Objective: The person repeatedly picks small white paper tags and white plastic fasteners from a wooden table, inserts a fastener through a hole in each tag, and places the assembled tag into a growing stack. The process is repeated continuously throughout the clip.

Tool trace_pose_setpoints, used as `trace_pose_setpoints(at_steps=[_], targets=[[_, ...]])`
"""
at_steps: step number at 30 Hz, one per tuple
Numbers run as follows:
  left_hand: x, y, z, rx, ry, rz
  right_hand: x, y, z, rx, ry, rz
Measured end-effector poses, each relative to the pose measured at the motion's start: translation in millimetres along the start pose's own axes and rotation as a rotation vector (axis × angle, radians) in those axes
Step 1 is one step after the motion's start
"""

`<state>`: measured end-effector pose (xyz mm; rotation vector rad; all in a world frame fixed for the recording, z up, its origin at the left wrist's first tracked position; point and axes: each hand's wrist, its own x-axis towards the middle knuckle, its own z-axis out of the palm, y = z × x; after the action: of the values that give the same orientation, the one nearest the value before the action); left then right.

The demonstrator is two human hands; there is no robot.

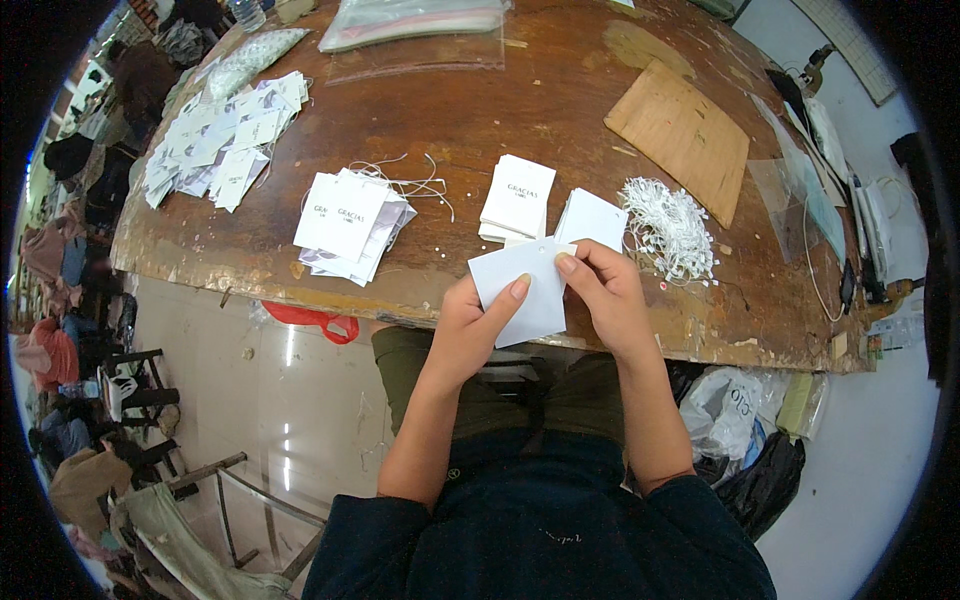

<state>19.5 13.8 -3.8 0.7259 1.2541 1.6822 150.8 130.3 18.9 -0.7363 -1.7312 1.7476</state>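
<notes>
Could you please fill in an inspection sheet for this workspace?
Surface: worn brown wooden table, stained and scuffed.
Job's things: white card in hand; printed stack and blank-faced stack beyond it; string pile to their right; tag stack and loose tag heap at left.
Clutter: wooden board at right; clear plastic bags at the far side.
Hands: left hand and right hand both hold the white card.
Cables: one thin pale cord at right; possibly not a cable.
Surroundings: tiled floor; red bag below the front edge; stuffed bags below right.

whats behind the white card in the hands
Beyond the white card, stacked printed cards and plain cards show on the table; whatever it directly covers is hidden.
</notes>
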Motion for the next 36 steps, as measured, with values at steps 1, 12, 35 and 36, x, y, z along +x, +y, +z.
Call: trace_pose_setpoints(at_steps=[1, 12, 35, 36], targets=[[0, 0, 0, 0.014, 0.005, -0.002, 0, 1, 0, 0.04, -0.008, -0.009], [4, -6, 1, -0.102, 0.137, 0.015, 9, 1, -14, 0.216, 0.257, -0.003], [2, -3, -1, -0.064, 0.084, 0.001, 10, -14, 0, 0.05, -0.041, 0.119], [2, -4, -1, -0.081, 0.083, -0.002, 11, -13, 0, 0.044, -0.058, 0.108]])
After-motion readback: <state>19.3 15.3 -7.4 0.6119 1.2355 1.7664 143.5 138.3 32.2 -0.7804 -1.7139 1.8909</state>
